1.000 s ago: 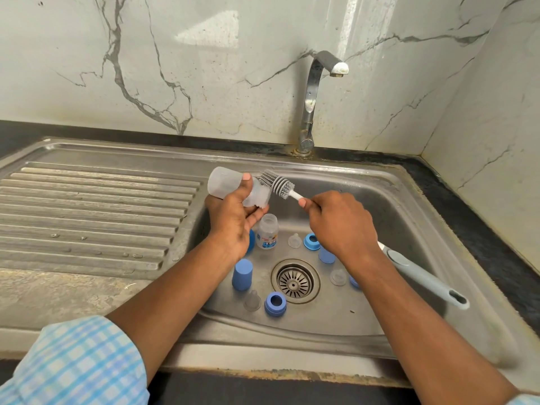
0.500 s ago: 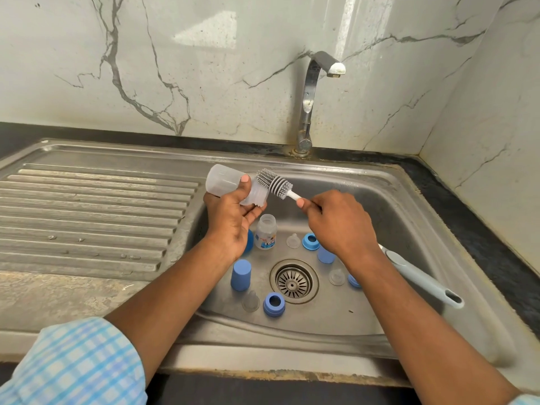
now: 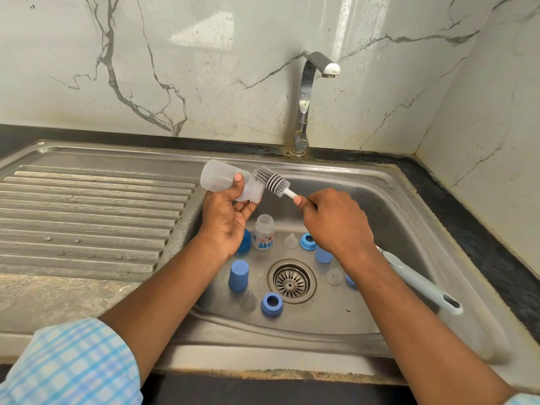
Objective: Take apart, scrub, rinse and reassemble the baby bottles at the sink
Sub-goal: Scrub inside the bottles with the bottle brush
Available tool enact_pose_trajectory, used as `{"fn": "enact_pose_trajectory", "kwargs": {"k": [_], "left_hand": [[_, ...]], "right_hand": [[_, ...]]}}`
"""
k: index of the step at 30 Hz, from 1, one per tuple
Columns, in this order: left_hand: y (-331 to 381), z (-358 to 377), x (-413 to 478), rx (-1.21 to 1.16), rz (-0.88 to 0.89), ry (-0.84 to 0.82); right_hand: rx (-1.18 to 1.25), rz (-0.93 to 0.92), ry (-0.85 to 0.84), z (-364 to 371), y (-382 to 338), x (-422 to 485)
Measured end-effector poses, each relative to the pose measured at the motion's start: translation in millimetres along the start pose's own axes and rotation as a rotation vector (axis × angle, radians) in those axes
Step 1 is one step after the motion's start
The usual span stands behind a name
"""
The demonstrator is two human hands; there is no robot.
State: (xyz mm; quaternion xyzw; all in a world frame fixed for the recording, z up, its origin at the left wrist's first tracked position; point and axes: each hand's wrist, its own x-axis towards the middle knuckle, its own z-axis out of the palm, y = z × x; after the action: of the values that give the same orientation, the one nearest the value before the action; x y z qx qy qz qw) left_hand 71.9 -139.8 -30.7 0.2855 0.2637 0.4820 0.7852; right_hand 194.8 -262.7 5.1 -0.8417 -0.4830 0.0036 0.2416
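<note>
Far left, the ribbed draining board [image 3: 87,217]. Then your left hand [image 3: 225,220], curled round the clear bottle [image 3: 220,179]: thumb on top, fingers underneath. It holds the bottle on its side above the left edge of the sink [image 3: 409,200], open neck pointing right.

Right at that neck sits the brush head [image 3: 271,182]. From here the grey bristles are against the rim and outside the bottle. So I'd call this the scrub step, with the brush not yet in.

Your right hand [image 3: 336,226] is clamped on the white shaft just behind the bristles, and the long brush handle [image 3: 420,283] trails past your wrist to the right.

Down in the basin a second bottle [image 3: 264,232] stands upright. A blue cap [image 3: 239,275], a blue collar [image 3: 271,304] and a clear teat [image 3: 290,240] lie among other loose parts round the drain [image 3: 292,280]. Take-apart looks done.

Next, square the head to the neck and push straight in. The bristles look about as wide as the opening, so expect a squeeze, and hold the bottle firmly so it can't twist.
</note>
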Motion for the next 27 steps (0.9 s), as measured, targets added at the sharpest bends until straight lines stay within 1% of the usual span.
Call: {"fn": "enact_pose_trajectory", "kwargs": {"k": [5,7,11,13,17,23,27], "left_hand": [[7,-4,4,-0.050,0.036,0.058],[8,-2,3,-0.032,0.052,0.041],[12,-1,1,0.066,0.025,0.026],[14,-4,2,0.113,0.004,0.048],[11,-6,4,0.063,-0.048,0.093],[8,-3,2,0.147,-0.106,0.043],[6,-1,0,0.155,-0.097,0.018]], "right_hand": [[0.025,-0.061,-0.044,-1,-9,-7],[0.035,-0.063,-0.045,-1,-9,-8],[-0.001,-0.075,-0.076,-1,-6,-9],[-0.013,-0.073,-0.062,0,-6,-10],[-0.001,-0.011,-0.002,2,-9,-9],[0.056,0.031,0.026,1,-5,-6],[0.065,0.028,0.040,-4,-4,-5]]}}
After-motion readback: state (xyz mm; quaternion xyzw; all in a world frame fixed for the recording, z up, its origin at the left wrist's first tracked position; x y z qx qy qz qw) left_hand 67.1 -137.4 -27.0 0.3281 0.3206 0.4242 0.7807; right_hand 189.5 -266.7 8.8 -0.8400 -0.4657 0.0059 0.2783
